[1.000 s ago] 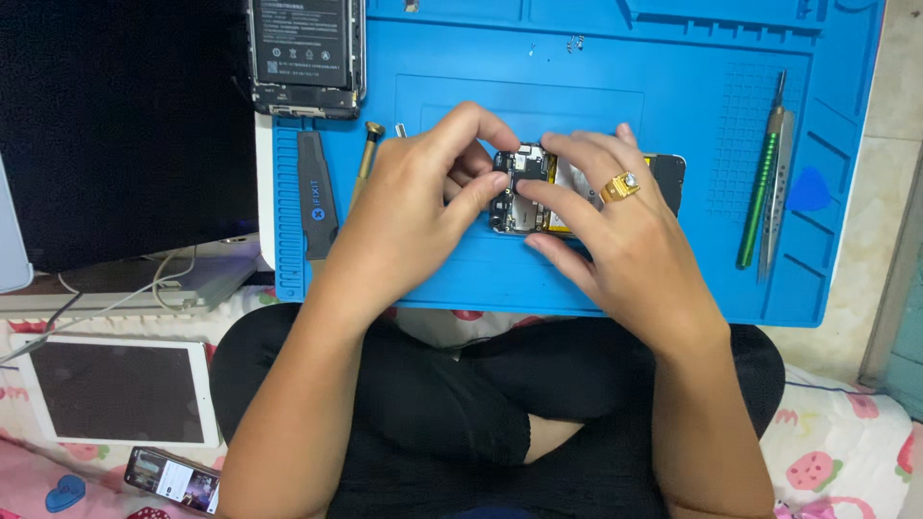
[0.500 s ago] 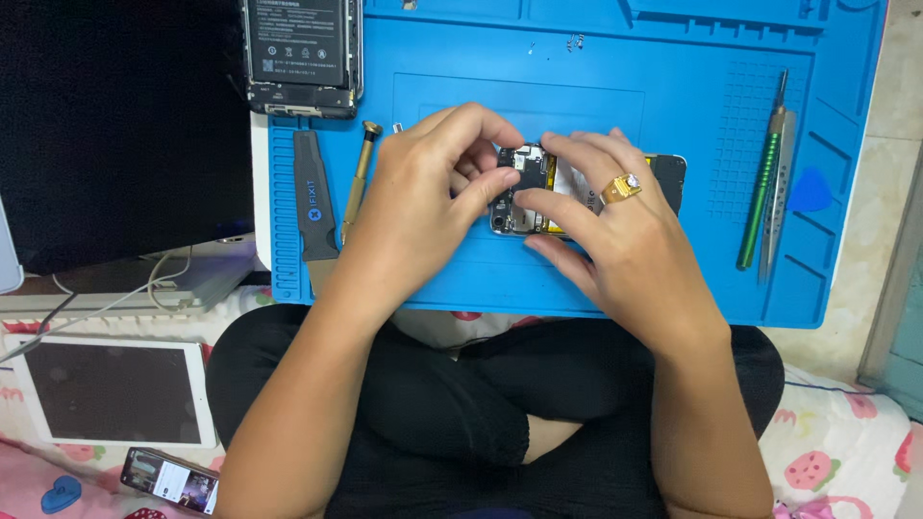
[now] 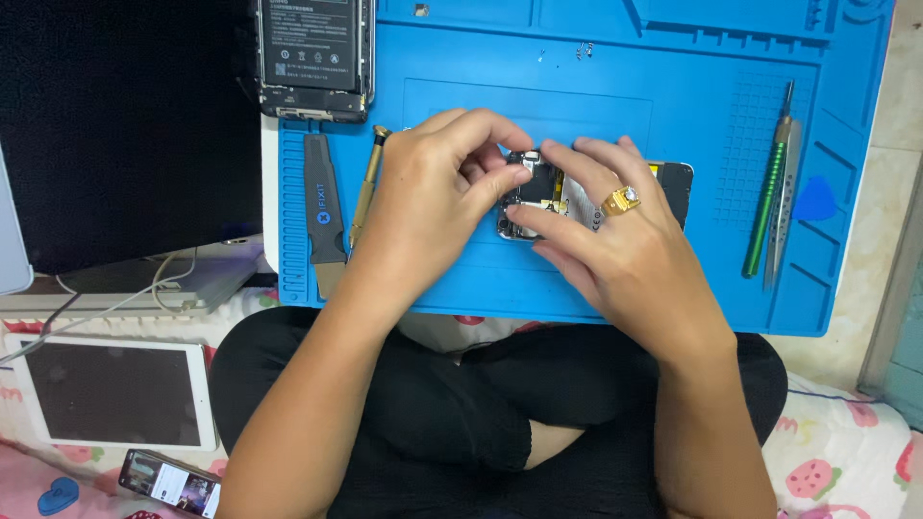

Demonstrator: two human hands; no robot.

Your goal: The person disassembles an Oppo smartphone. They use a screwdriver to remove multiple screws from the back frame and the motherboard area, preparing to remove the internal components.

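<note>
Between the fingertips of both hands, near the middle of the blue work mat point(image 3: 615, 279), an opened phone point(image 3: 577, 197) is lying with its back cover off and its circuit parts showing. The left hand point(image 3: 433, 192) is curling over the phone's left end, its fingers drawn together, the thumb and forefinger pinching at a small dark part by the upper left corner; whether that part is actually gripped, I cannot tell. The right hand point(image 3: 630, 264) is lying across the phone's middle and right side, its fingers spread a little and pressing down on the body, with a gold ring point(image 3: 621, 200) showing on one finger. Only the phone's far right end is peeking out past the knuckles.

Left of the hands, a dark flat pry tool point(image 3: 324, 207) and a brass-handled screwdriver point(image 3: 365, 187) are lying side by side on the mat. Well apart on the right, a green-handled tool point(image 3: 767, 207) and a blue triangular pick point(image 3: 815, 200) are resting. Another phone with its back exposed point(image 3: 315, 53) is sitting at the mat's upper left corner. Off the mat, a white tablet point(image 3: 115, 392) is lying on the patterned bedding.
</note>
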